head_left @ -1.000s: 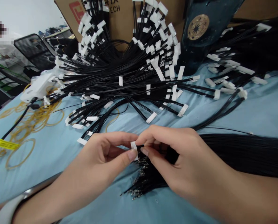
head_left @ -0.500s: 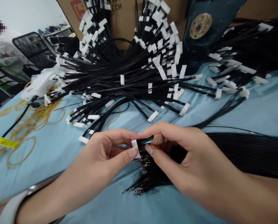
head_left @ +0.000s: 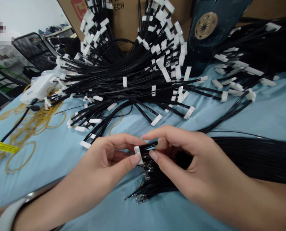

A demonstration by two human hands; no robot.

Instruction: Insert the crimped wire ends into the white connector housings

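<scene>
My left hand (head_left: 109, 160) pinches a small white connector (head_left: 138, 153) between thumb and fingertips. My right hand (head_left: 181, 160) meets it from the right, its thumb and forefinger closed on thin black wires (head_left: 149, 148) that run into that connector. Under both hands lies a bundle of loose black wires with bare metal terminals (head_left: 143, 189), stretching off to the right (head_left: 253, 157).
A large heap of finished black wire sets with white connectors (head_left: 138, 73) fans out behind the hands on the blue cloth (head_left: 61, 154). Yellow rubber bands (head_left: 29, 123) and a white device (head_left: 38, 88) lie left. A cardboard box (head_left: 128, 19) and a dark object (head_left: 205, 32) stand behind.
Both hands stayed nearly in place; the right fingers slid slightly back along the wires, and more black wire shows beside the connector.
</scene>
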